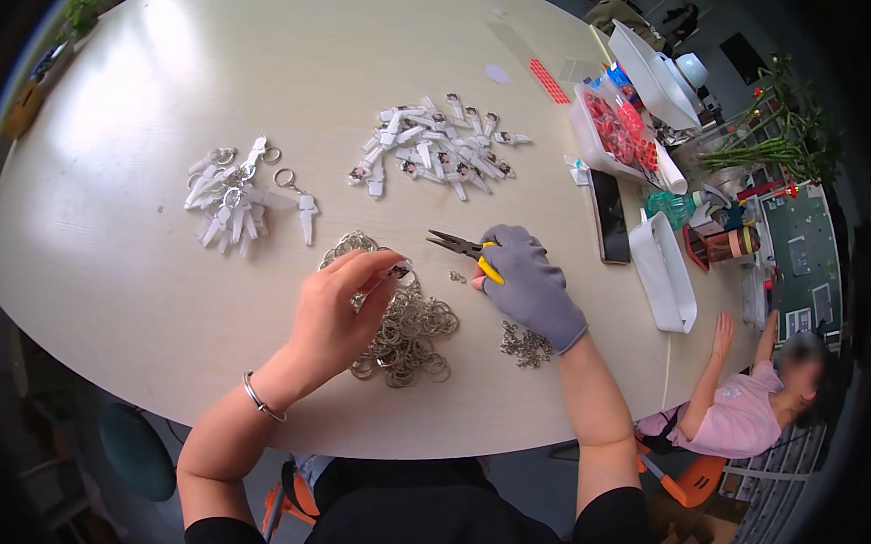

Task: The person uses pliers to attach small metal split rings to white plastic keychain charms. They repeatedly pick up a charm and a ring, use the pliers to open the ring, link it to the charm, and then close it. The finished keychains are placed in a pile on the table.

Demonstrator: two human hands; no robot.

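Note:
My left hand (343, 302), bare with a bracelet at the wrist, pinches a small white-and-dark charm (400, 269), mostly hidden by the fingers. Below it lies a heap of silver key rings (409, 333). My right hand (531, 283), in a grey glove with bare fingertips, grips needle-nose pliers (456, 243) with yellow handles. Their jaws point left toward the charm without touching it. Beneath that wrist sits a small pile of metal connectors (526, 345), with a few loose connectors (457, 277) nearer the pliers.
Loose white charms (435, 142) lie scattered farther back. At left is a pile of charms on key rings (232, 203). A phone (608, 218), a white tray (664, 270) and a clear box of red items (608, 129) line the right side. Another person (747, 412) sits beyond, at right.

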